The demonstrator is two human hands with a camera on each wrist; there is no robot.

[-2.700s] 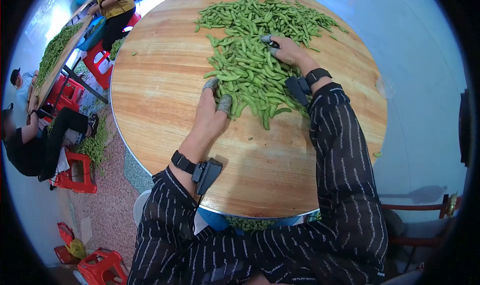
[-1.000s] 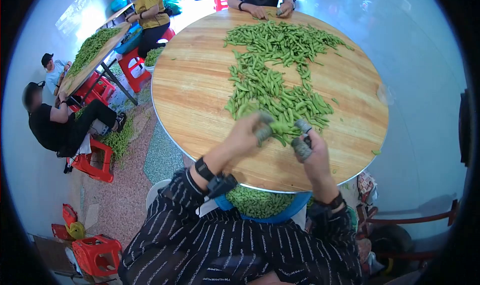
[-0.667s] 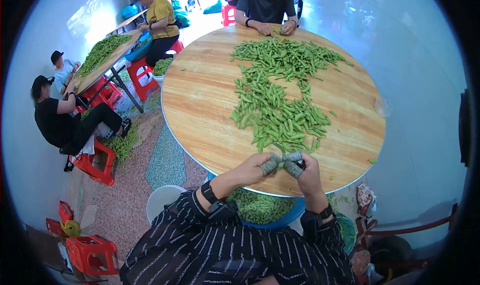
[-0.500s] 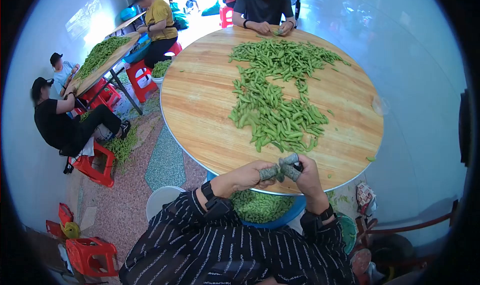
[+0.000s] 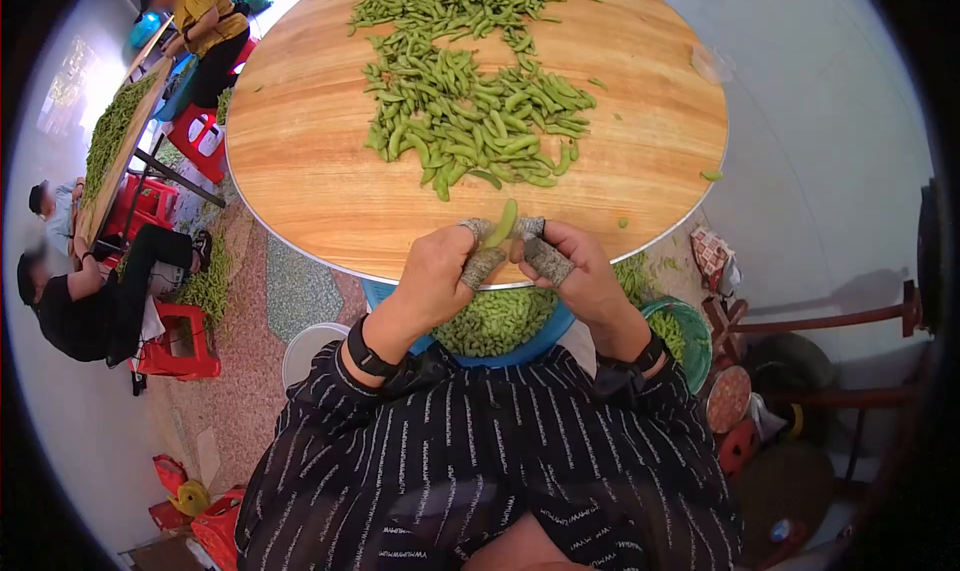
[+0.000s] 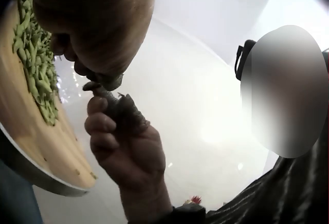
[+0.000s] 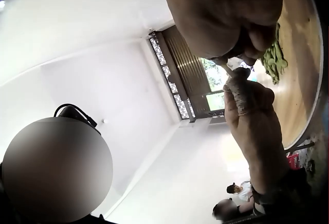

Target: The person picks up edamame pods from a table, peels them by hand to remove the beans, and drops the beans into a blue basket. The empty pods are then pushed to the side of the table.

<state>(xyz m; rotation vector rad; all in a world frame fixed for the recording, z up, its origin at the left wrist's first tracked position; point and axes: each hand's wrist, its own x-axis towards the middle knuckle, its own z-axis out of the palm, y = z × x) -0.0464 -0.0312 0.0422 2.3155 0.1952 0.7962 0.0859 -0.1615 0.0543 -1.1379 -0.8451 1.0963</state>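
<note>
At the near edge of the round wooden table [image 5: 290, 181], both hands meet around a green edamame pod [image 5: 505, 221], which points up and away. My left hand [image 5: 432, 271] pinches it between a thumb and index finger wrapped in grey tape. The right hand [image 5: 585, 271], wrapped the same way, has its thumb and index tip closed at the pod's near end. In the left wrist view, the right hand [image 6: 136, 149] has its fingers curled; the pod is mostly hidden there. Beyond the hands spreads a pile of edamame pods [image 5: 470, 101].
Below the table edge, a blue basin [image 5: 545, 343] holds many beans or pods. A white bucket [image 5: 300, 356] stands left, a green basket [image 5: 700, 361] right. Several people sit or stand around another table [image 5: 125, 156] at left, near red stools [image 5: 180, 346].
Both hands have left the pile and come together at the near table edge. The pod now shows upright between the fingers. The head view has tilted down since half a second ago.
</note>
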